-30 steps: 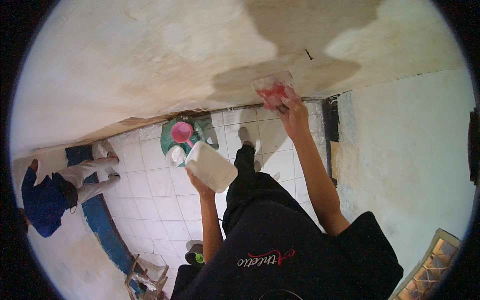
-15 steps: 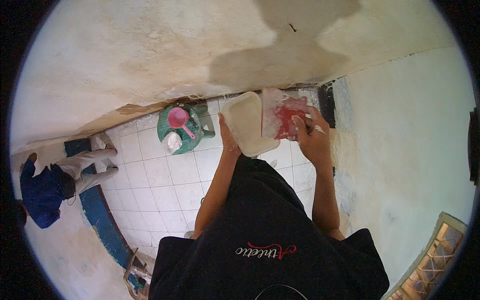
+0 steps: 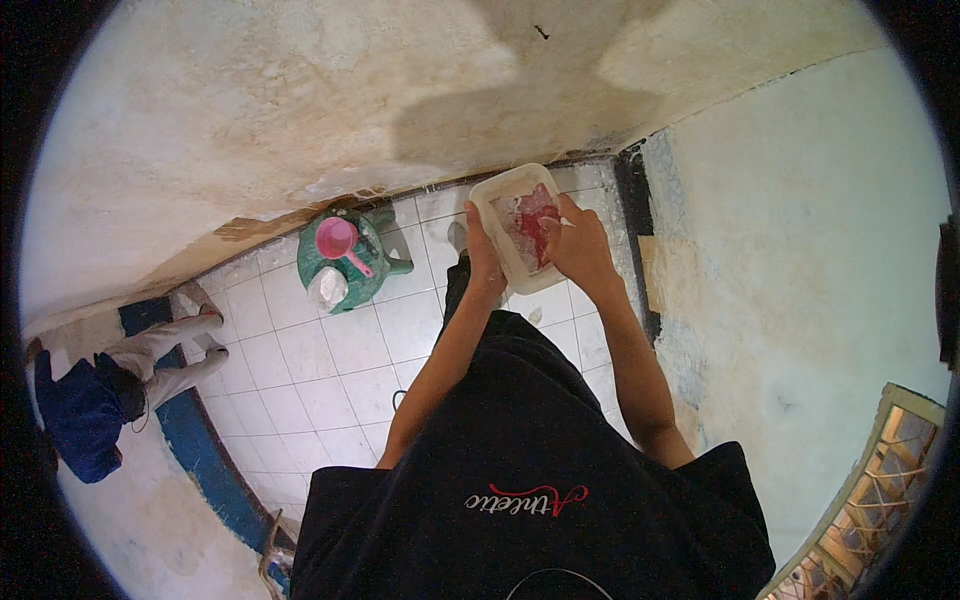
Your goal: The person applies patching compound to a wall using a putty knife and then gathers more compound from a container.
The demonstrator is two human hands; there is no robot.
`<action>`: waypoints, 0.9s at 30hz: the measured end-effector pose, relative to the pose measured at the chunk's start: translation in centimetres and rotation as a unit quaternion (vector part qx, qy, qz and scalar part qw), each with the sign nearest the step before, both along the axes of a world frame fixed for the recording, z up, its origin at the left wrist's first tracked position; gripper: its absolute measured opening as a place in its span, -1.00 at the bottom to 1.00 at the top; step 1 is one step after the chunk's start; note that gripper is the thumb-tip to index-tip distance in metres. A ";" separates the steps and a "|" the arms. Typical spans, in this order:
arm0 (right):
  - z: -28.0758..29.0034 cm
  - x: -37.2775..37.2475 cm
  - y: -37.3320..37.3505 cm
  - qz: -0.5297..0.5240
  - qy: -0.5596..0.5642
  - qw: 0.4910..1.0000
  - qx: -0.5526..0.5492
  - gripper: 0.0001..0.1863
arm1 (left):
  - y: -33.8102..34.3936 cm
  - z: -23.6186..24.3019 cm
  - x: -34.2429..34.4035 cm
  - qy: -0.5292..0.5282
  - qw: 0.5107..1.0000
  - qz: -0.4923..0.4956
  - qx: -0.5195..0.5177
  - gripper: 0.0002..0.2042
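While the person stands over a white tiled floor point(image 3: 330, 370), the left hand point(image 3: 484, 262) grips the left edge of a white rectangular tray point(image 3: 520, 228), held tilted at chest level. Right hand point(image 3: 577, 245): closed on a red scraper-like tool point(image 3: 534, 212) pressed into whitish paste inside the tray. Below, on the floor near the wall base: green bucket point(image 3: 350, 262) containing a pink dipper point(image 3: 340, 241) and a white lump. Far left: another person point(image 3: 110, 385), blue top, pale trousers, lying on the floor. Beyond: stained plaster wall point(image 3: 300, 110).
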State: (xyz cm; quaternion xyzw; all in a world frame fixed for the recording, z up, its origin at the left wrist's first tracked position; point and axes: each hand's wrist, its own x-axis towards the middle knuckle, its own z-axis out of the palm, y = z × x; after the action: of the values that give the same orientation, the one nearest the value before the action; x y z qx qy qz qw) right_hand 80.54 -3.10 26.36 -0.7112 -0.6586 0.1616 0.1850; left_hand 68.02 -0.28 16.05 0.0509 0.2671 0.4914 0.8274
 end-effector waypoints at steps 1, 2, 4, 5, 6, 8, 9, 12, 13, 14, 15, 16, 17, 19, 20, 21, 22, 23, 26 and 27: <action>-1.5 0.6 0.0 0.000 0.002 1.000 0.000 -0.69 | 0.0 -0.6 0.0 0.017 1.000 0.000 -0.006 -0.31; -3.3 2.0 -0.1 -0.015 0.082 0.996 0.014 -0.71 | 0.0 -0.7 0.6 0.015 1.000 -0.008 -0.006 -0.31; -4.2 2.8 -0.3 -0.026 0.168 0.985 0.027 -0.72 | 0.1 -1.2 0.4 0.128 0.991 -0.044 0.021 -0.23; -3.9 3.1 -0.2 -0.004 0.178 0.983 0.047 -0.76 | 0.2 -1.4 0.4 0.129 0.990 -0.045 0.023 -0.23; -3.6 3.4 -0.2 0.019 0.188 0.980 0.067 -0.79 | 0.2 -1.6 0.6 0.160 0.985 -0.047 0.031 -0.25; -4.2 4.2 -0.1 -0.017 0.193 0.981 0.018 -0.79 | 0.5 -2.0 1.0 0.191 0.979 -0.051 0.043 -0.26; -4.5 4.8 -0.1 -0.051 0.196 0.979 -0.034 -0.78 | 0.6 -2.2 1.3 0.176 0.982 -0.051 0.034 -0.27; -4.4 6.0 -0.3 -0.097 0.298 0.950 -0.017 -0.75 | 1.0 -2.3 1.9 0.144 0.988 -0.047 0.024 -0.27; -4.2 6.4 -0.4 -0.100 0.297 0.949 -0.014 -0.75 | 1.2 -2.3 2.0 0.126 0.991 -0.040 0.019 -0.27; -3.0 6.5 -0.5 -0.149 0.345 0.924 -0.070 -0.75 | 1.3 -2.3 2.1 0.126 0.991 -0.043 0.021 -0.27; -2.4 6.6 -0.5 -0.196 0.391 0.890 -0.125 -0.74 | 1.5 -2.3 2.1 0.130 0.990 -0.055 0.007 -0.26; -2.9 7.1 -0.7 -0.198 0.391 0.890 -0.124 -0.74 | 1.7 -2.3 2.2 0.135 0.989 -0.067 -0.007 -0.25; -3.1 8.2 -0.7 -0.197 0.449 0.861 -0.135 -0.73 | 2.4 -1.7 2.5 0.131 0.988 -0.076 -0.004 -0.25; -4.5 9.8 -0.8 -0.193 0.505 0.829 -0.144 -0.73 | 3.3 -1.5 3.1 0.119 0.989 -0.084 -0.002 -0.24; -5.0 10.3 -0.8 -0.176 0.549 0.804 -0.146 -0.70 | 3.9 -2.2 3.2 0.119 0.989 -0.085 -0.002 -0.24; -5.6 10.7 -0.7 -0.159 0.592 0.777 -0.146 -0.68 | 4.5 -2.8 3.4 0.095 0.993 -0.070 -0.005 -0.24; -6.3 10.9 -0.4 -0.159 0.592 0.777 -0.146 -0.68 | 5.1 -3.4 3.5 0.070 0.996 -0.055 -0.008 -0.24; -6.6 11.1 -0.2 -0.164 0.617 0.758 -0.131 -0.67 | 5.7 -3.7 3.8 0.068 0.996 -0.059 -0.009 -0.24; -7.0 11.2 1.6 -0.204 0.670 0.707 -0.100 -0.67 | 7.6 -4.4 4.3 0.074 0.996 -0.051 -0.026 -0.23; -6.9 11.3 2.3 -0.236 0.697 0.672 -0.084 -0.68 | 8.1 -4.6 4.2 0.048 0.998 -0.043 -0.027 -0.23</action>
State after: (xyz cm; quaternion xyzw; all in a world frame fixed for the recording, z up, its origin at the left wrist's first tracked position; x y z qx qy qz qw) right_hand 91.81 -0.75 19.45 -0.5359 -0.1320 0.6165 0.5616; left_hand 72.25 7.85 11.44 0.0641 0.3174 0.4453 0.8348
